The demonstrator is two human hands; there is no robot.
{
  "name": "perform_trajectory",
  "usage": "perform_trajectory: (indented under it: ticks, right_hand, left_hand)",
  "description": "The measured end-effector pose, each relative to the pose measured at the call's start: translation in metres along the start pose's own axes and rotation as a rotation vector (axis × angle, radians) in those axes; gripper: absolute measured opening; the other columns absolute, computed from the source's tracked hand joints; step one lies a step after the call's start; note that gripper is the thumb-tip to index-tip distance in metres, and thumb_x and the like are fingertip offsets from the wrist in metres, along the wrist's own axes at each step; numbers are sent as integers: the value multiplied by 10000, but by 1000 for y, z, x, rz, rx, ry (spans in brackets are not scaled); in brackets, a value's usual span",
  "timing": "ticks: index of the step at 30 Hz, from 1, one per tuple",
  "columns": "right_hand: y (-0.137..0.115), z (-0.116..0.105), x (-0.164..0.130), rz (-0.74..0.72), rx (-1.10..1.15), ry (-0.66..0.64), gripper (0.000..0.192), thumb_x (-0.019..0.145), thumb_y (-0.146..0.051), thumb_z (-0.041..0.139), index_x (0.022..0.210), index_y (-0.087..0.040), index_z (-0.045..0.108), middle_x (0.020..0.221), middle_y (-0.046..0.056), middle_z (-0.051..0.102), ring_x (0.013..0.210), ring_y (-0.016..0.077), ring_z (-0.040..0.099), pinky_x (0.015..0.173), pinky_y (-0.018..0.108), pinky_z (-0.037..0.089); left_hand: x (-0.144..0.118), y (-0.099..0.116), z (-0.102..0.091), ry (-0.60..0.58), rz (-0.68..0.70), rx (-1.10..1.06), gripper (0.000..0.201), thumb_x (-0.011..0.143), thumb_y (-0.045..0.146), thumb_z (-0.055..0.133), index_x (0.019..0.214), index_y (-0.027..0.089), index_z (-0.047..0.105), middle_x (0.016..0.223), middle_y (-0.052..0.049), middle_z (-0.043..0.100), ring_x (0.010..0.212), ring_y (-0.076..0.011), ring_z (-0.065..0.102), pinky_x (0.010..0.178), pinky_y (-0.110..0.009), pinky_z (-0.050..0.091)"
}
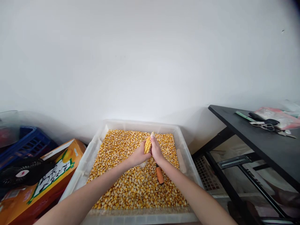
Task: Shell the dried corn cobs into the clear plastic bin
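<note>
A corn cob (147, 144) with yellow kernels is held upright between both hands over a clear plastic tub (186, 156). My left hand (138, 154) wraps the cob from the left. My right hand (156, 150) grips it from the right, fingertips at its top. The tub is filled with loose yellow corn kernels (131, 181). An orange-handled tool (160, 175) lies on the kernels just below my right wrist, its upper part hidden by the hand.
An orange printed cardboard box (51, 175) lies left of the tub, with a black fan (21, 173) and a blue crate (25, 143) beyond it. A black table (262, 140) at the right carries scissors (264, 124) and a pink bag. A white wall stands behind.
</note>
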State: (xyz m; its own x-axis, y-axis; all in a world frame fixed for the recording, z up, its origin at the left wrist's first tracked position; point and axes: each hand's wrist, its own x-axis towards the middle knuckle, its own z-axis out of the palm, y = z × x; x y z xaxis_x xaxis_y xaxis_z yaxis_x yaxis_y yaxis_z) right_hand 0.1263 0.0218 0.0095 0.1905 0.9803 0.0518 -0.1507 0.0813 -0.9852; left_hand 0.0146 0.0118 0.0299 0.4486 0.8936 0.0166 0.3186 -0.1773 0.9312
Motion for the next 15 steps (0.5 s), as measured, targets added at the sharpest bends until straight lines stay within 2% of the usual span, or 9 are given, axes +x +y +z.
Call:
perform_trajectory:
  ticks: [3,6,8,11,15]
  right_hand:
    - [6,0,0,-12,-2,36,446,795,-618,450,908,-225,626,1000,47,647,1033,203,559,962,360,393]
    - [12,0,0,-6,-13,131,456,776,-625,458,889,-221,635,1002,48,655,1037,205,561,931,348,407]
    - [14,0,0,34,-18,177,479,776,-641,430,828,-210,633,910,51,670,963,208,588,854,334,440]
    - [11,-1,2,97,9,141,490,772,-653,417,740,-204,611,752,43,659,831,208,609,719,311,463]
    - [3,-2,7,129,145,49,474,765,-642,445,796,-203,620,784,35,661,836,204,606,726,305,463]
  left_hand:
    - [-1,2,0,1,1,8,476,636,136,531,1105,115,452,1046,-87,593,942,-224,568,865,-358,454]
    - [-2,1,2,-12,-4,4,518,641,157,551,1148,116,449,1062,-92,595,951,-232,568,868,-365,454]
    - [-3,1,2,-31,-27,-13,514,649,166,553,1154,131,463,1052,-78,605,952,-228,570,877,-365,451]
    - [-3,3,1,-41,-79,-57,516,659,178,560,1166,121,483,1082,-87,610,995,-236,562,926,-373,422]
    - [-2,11,-5,-50,-107,-201,590,716,292,582,1268,123,459,1267,-114,546,1170,-268,481,1016,-375,346]
